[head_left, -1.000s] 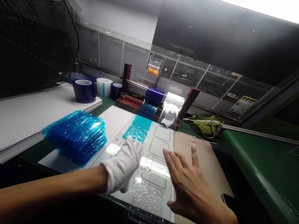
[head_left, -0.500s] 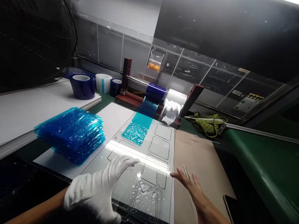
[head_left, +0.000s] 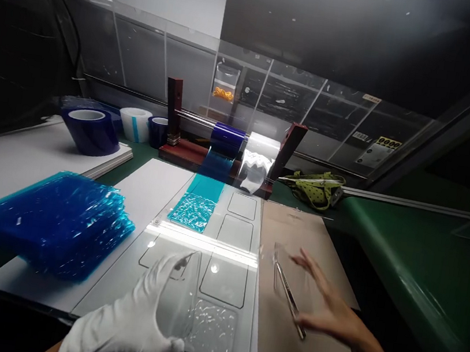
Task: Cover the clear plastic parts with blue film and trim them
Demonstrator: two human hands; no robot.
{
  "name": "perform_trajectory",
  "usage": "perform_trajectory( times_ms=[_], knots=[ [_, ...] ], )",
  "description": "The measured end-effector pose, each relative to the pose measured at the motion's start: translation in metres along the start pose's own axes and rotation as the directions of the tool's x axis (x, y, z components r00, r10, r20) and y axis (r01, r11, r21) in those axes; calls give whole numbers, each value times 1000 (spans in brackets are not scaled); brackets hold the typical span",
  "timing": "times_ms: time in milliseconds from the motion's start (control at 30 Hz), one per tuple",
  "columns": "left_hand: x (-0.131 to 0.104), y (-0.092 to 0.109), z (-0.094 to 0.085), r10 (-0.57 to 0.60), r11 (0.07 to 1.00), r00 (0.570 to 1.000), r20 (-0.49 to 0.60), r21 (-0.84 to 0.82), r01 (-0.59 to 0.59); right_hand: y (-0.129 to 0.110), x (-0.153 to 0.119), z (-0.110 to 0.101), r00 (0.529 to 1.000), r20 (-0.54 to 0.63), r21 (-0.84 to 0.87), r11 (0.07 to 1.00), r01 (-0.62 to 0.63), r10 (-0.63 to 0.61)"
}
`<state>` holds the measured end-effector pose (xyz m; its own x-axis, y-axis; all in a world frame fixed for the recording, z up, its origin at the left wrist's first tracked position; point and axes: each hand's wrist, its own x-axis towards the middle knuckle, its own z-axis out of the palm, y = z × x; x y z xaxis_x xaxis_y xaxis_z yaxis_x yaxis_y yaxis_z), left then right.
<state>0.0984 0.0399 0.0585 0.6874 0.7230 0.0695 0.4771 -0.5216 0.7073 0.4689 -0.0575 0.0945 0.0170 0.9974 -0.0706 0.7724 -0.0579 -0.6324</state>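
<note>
My left hand (head_left: 137,308), in a white glove, grips a clear rectangular sheet (head_left: 178,299) by its edges, between thumb and fingertips, low over the glass-topped work surface. My right hand (head_left: 326,305) is bare, a little blurred, with thumb and fingers apart. It is over the brown board (head_left: 297,231), beside metal tweezers (head_left: 288,291) that lie there; a faint clear piece shows around them. A clear bubbled film patch (head_left: 212,327) lies to the right of my left hand. Teal film (head_left: 198,206) runs down from the blue roll (head_left: 227,139) onto the outlined sheet (head_left: 236,228).
A stack of blue film pieces (head_left: 58,221) is at the left. Behind it stand a large blue roll (head_left: 92,135) and a white roll (head_left: 134,127). A clear roll (head_left: 263,148) hangs on the wooden stand (head_left: 183,154). A green patterned pouch (head_left: 316,188) lies at the back right.
The hands have moved apart; my left hand now has the clear sheet, tilted, and my right hand is over the brown board. The whole view has shifted, with the blue stack further left.
</note>
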Motion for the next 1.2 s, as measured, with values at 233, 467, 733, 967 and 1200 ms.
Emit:
perform_trajectory(
  times_ms=[233,467,733,967,1200],
  knots=[
    [6,25,8,-47,972,993,-107,-233,21,85,106,14,954,-173,-149,950,-273,246],
    [6,27,13,-85,955,990,-115,-293,48,72,82,18,925,-274,-289,895,-339,262],
    [3,35,17,-17,951,998,-68,-309,-5,21,34,81,879,-351,-176,900,-399,322],
    [-27,32,9,72,955,997,-26,-286,-77,-93,-51,100,972,-216,279,960,-31,94],
    [-61,39,6,134,960,991,16,-249,-126,-152,-83,124,994,-102,356,931,82,-48]
  ],
)
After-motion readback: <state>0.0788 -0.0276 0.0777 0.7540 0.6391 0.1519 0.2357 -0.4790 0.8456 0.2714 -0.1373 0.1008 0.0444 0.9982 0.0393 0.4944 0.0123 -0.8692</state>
